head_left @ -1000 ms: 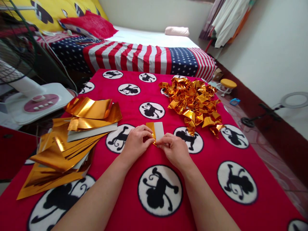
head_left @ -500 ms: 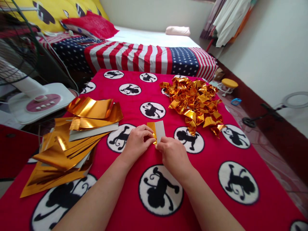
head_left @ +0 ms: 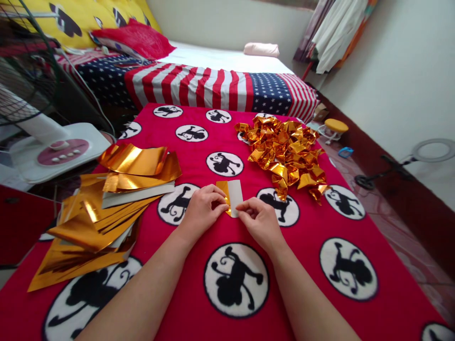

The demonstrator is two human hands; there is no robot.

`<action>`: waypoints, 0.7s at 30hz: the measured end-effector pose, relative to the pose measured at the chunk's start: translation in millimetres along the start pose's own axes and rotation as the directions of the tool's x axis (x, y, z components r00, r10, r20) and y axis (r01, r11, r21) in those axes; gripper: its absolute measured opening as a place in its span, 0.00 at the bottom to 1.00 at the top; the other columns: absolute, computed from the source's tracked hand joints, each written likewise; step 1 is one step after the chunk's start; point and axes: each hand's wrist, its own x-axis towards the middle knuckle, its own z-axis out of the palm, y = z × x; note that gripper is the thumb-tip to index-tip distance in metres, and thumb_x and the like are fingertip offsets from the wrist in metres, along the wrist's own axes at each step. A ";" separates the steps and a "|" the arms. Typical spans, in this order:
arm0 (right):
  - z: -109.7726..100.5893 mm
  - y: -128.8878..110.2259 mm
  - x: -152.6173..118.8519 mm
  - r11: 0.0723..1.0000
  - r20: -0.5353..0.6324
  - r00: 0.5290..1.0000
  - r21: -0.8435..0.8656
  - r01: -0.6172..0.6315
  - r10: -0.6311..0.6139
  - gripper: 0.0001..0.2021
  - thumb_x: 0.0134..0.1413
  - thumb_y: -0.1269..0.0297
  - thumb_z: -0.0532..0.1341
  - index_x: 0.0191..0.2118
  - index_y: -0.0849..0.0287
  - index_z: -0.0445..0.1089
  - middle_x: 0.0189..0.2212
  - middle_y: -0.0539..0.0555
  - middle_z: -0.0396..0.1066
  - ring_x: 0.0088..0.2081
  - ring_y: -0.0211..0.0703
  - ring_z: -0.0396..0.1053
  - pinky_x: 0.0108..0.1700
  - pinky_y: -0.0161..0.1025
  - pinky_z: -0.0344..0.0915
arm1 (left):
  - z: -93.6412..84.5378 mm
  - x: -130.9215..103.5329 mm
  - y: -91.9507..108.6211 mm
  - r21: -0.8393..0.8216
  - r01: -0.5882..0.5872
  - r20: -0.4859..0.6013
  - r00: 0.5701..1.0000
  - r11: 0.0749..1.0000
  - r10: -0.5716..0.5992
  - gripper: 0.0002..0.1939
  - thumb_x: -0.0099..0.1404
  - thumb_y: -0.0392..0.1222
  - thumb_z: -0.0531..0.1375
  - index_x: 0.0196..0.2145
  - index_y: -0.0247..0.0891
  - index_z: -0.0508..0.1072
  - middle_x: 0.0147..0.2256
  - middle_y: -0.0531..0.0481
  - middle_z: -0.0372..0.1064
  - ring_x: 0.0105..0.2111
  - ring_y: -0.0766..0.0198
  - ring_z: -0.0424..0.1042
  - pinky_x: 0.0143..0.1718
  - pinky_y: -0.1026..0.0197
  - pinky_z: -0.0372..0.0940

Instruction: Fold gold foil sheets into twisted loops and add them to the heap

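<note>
Curled inward, the left hand [head_left: 204, 207] and right hand [head_left: 262, 220] touch opposite sides of a small gold-and-white foil rectangle [head_left: 235, 193]; whether either pinches it, I cannot tell.

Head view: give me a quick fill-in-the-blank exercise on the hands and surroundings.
The crumpled gold pieces lie on the person's right, the flat gold sheets on the ____.
The paper strip has gold and pale parts; the right hand is nearer the ____ part.
On the cloth, white circles hold figures coloured ____.
Missing words: left; pale; black.
</note>
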 end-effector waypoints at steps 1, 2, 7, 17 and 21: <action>0.6 1.2 0.7 1.000 -0.011 1.000 0.026 -0.012 0.012 0.06 0.47 0.72 0.60 0.31 0.58 0.75 0.26 0.49 0.71 0.24 0.34 0.64 0.28 0.32 0.60 | 0.0 0.1 -0.1 0.000 0.000 -0.001 1.000 1.000 0.000 0.03 0.57 0.35 0.65 0.26 0.38 0.76 0.35 0.50 0.73 0.35 0.64 0.72 0.39 0.60 0.66; 1.5 1.9 0.9 0.999 -0.017 1.000 0.037 -0.017 0.018 0.05 0.48 0.71 0.60 0.30 0.58 0.74 0.26 0.49 0.71 0.24 0.34 0.64 0.28 0.32 0.60 | -0.1 0.2 -0.1 -0.001 0.000 -0.001 1.000 1.000 0.000 0.03 0.57 0.35 0.65 0.26 0.38 0.77 0.35 0.50 0.73 0.35 0.64 0.72 0.39 0.60 0.66; 7.2 1.0 -1.5 0.998 -0.035 0.999 -0.058 0.018 -0.020 0.03 0.48 0.67 0.62 0.28 0.55 0.74 0.26 0.47 0.70 0.25 0.34 0.63 0.28 0.32 0.58 | -1.0 0.7 0.9 0.003 0.005 -0.005 1.000 1.000 -0.005 0.03 0.56 0.34 0.65 0.26 0.38 0.77 0.34 0.50 0.73 0.35 0.64 0.72 0.39 0.60 0.66; 8.5 0.7 -4.1 0.993 -0.043 0.996 -0.095 0.071 -0.075 0.04 0.51 0.68 0.63 0.30 0.53 0.75 0.25 0.47 0.69 0.25 0.34 0.63 0.28 0.31 0.57 | 0.4 0.0 1.4 0.013 0.010 -0.019 1.000 1.000 -0.010 0.04 0.57 0.33 0.64 0.26 0.38 0.76 0.34 0.50 0.73 0.35 0.64 0.72 0.39 0.60 0.66; 8.2 -1.8 -6.0 0.985 -0.009 0.995 -0.142 0.101 -0.104 0.05 0.53 0.65 0.63 0.33 0.50 0.78 0.27 0.47 0.69 0.24 0.33 0.63 0.29 0.32 0.57 | 1.6 -0.7 0.6 0.025 0.004 -0.022 1.000 1.000 -0.004 0.04 0.57 0.33 0.64 0.26 0.38 0.76 0.34 0.50 0.73 0.35 0.63 0.72 0.40 0.60 0.66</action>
